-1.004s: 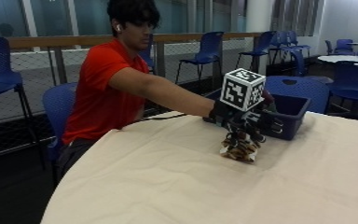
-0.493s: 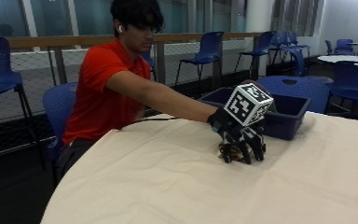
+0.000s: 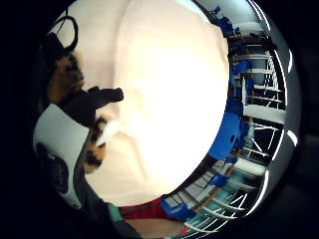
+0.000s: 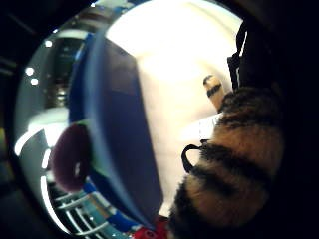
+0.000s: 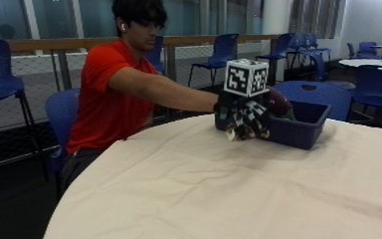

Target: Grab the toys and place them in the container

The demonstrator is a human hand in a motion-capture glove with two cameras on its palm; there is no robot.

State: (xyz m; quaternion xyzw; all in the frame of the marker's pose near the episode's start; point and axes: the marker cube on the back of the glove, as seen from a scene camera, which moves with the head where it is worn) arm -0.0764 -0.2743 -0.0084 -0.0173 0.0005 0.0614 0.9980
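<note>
Presently, in the outside view, the person seated at the round table (image 5: pixel 197 199) has the gloved right hand (image 5: pixel 234 107) stretched out beside the near wall of the blue container (image 5: pixel 307 129), which stands on the cream cloth at the table's far side. A striped plush toy (image 5: pixel 246 127), orange-brown with dark bands, hangs below that hand, raised off the cloth and just in front of the container; hand and toy overlap so closely here that the fingers cannot be told apart from the fur.

The thumb side palm view gives more: the toy's banded body (image 4: pixel 239 164) fills the space next to the palm, and one striped limb (image 4: pixel 215 90) sticks out over the cloth. The little finger side palm view shows a black gloved finger (image 3: pixel 97 102) curled across the same fur (image 3: pixel 67 79), so the hand grasps the toy.

Inside the container a dark purplish rounded object (image 4: pixel 70 157) lies against its wall; in the outside view it shows only as a dark shape (image 5: pixel 278 102) at the rim behind the hand, and what it is cannot be made out. The container's far side is partly covered by the hand and toy. The person's other hand is out of sight.
</note>
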